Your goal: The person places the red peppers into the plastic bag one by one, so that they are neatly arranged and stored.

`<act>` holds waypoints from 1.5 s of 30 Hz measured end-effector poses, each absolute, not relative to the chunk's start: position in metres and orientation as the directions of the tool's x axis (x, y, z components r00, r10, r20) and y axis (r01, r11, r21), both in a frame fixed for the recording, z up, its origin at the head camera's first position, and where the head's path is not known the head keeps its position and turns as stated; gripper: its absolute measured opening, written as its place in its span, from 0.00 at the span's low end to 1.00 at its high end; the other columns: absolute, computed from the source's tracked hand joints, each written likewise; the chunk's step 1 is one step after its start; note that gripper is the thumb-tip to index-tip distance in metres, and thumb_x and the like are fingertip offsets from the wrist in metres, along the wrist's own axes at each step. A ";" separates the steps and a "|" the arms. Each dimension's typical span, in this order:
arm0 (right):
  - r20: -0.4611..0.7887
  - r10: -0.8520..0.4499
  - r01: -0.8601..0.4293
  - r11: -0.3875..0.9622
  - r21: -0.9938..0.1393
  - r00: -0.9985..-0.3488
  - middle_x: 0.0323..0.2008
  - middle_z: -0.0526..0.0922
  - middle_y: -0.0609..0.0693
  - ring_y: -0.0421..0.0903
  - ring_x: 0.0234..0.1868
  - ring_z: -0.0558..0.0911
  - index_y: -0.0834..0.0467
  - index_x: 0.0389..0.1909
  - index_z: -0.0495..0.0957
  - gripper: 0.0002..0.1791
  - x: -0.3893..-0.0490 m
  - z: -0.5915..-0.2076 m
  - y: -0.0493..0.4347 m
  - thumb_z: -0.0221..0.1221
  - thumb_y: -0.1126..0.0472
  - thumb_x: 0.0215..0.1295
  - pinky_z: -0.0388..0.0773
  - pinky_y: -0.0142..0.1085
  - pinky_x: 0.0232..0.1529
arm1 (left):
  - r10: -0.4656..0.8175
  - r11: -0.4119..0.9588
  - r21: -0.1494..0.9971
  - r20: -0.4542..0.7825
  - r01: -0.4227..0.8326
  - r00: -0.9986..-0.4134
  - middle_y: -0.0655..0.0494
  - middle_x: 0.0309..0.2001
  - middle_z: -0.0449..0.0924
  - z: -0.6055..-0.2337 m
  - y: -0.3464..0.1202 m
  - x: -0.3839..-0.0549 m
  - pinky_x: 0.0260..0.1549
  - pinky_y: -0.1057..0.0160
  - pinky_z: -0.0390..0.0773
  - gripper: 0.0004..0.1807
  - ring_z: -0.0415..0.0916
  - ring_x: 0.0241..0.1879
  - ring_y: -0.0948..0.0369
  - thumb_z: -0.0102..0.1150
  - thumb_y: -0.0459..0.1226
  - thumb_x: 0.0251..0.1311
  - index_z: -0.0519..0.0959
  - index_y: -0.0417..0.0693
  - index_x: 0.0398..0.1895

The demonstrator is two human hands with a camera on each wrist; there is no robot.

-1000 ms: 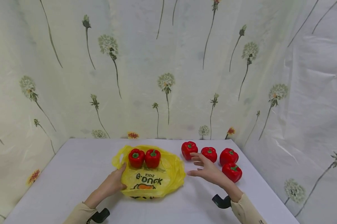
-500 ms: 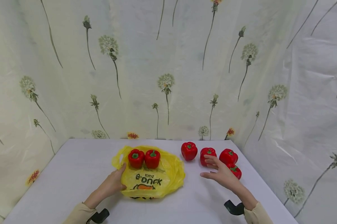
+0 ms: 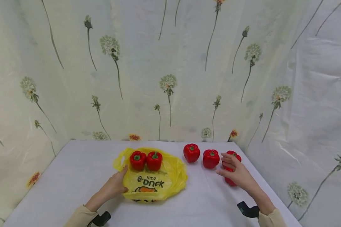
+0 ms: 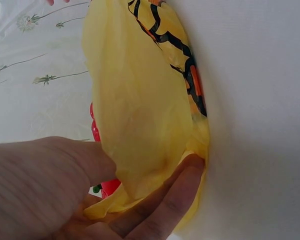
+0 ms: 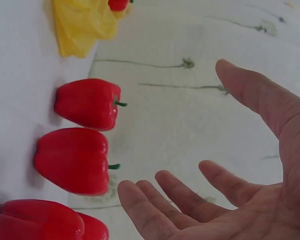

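Note:
A yellow plastic bag point(image 3: 171, 179) with printed lettering lies on the table. My left hand point(image 3: 116, 183) grips its left edge, and in the left wrist view the film runs between thumb and fingers point(image 4: 175, 195). Two red bell peppers, one left point(image 3: 137, 161) and one right point(image 3: 154, 161), show side by side at the bag's far part. Over at the right, my right hand point(image 3: 238, 173) hovers with spread fingers, holding nothing. It partly covers a back bell pepper point(image 3: 234, 155) and a front bell pepper point(image 3: 229, 182) in the head view.
Two more red bell peppers point(image 3: 191, 153) point(image 5: 75, 160) stand between the bag and my right hand. The white table point(image 3: 82, 167) ends at a curtain point(image 3: 142, 78) printed with dandelions, which also hangs along both sides.
My right hand has moved rightward, from beside the bag past the middle peppers to the far-right pair. The left hand, bag and peppers have stayed put.

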State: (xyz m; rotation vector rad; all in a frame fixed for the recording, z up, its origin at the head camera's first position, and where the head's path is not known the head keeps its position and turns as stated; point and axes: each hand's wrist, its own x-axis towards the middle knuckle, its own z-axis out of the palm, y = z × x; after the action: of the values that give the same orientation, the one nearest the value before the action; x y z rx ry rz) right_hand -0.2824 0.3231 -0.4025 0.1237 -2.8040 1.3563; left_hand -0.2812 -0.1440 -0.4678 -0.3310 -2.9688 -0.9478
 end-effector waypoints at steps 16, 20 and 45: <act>0.072 0.053 -0.019 0.664 -0.747 -0.996 0.70 0.57 0.69 0.69 0.67 0.60 0.56 0.75 0.46 0.54 -0.277 -0.400 0.365 0.65 0.40 0.56 0.78 0.56 0.49 | 0.198 0.799 0.566 0.073 0.204 -0.977 0.31 0.65 0.66 -0.468 -0.144 -0.284 0.44 0.50 0.78 0.51 0.74 0.53 0.45 0.73 0.24 0.40 0.57 0.29 0.71; 0.066 0.071 -0.002 0.667 -0.745 -0.995 0.70 0.56 0.70 0.70 0.68 0.58 0.57 0.76 0.44 0.55 -0.279 -0.403 0.371 0.64 0.40 0.56 0.76 0.58 0.51 | 0.198 0.803 0.561 0.072 0.204 -0.978 0.31 0.65 0.66 -0.468 -0.144 -0.284 0.48 0.47 0.77 0.51 0.73 0.56 0.43 0.73 0.25 0.40 0.56 0.29 0.71; -0.076 0.130 0.143 0.661 -0.736 -0.989 0.70 0.52 0.72 0.72 0.67 0.57 0.63 0.74 0.43 0.58 -0.300 -0.436 0.388 0.66 0.41 0.54 0.74 0.59 0.54 | 0.198 0.785 0.587 0.059 0.195 -0.978 0.30 0.66 0.65 -0.468 -0.143 -0.282 0.42 0.51 0.78 0.51 0.74 0.50 0.47 0.72 0.24 0.40 0.56 0.29 0.71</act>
State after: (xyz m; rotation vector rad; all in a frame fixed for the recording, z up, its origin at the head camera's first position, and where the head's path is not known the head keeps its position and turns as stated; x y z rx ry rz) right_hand -0.2999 0.3881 -0.4363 -0.2363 -2.8782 1.2780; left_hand -0.2825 -0.1434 -0.4682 -0.3271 -2.9740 -0.9775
